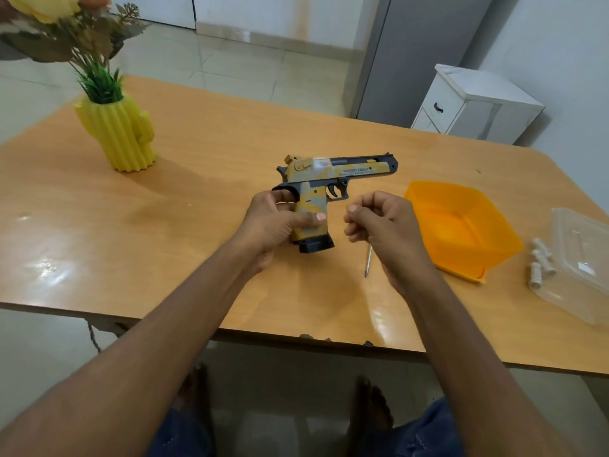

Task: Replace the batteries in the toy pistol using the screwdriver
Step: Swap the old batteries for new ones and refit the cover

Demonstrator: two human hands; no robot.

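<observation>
A yellow and grey camouflage toy pistol (pixel 336 174) is held above the wooden table (pixel 197 179), barrel pointing right. My left hand (pixel 273 222) grips its handle, thumb across the grip. My right hand (pixel 382 222) is curled round a screwdriver (pixel 368 260); only its thin metal shaft shows, pointing down below the fist, the handle hidden in the hand. Several white batteries (pixel 539 262) lie on the table at the right.
An orange plastic bowl (pixel 461 225) stands right of my right hand. A clear plastic container (pixel 583 268) sits at the right edge beside the batteries. A yellow cactus-shaped vase (pixel 120 133) with flowers stands at the back left. A white cabinet (pixel 474 103) is beyond the table.
</observation>
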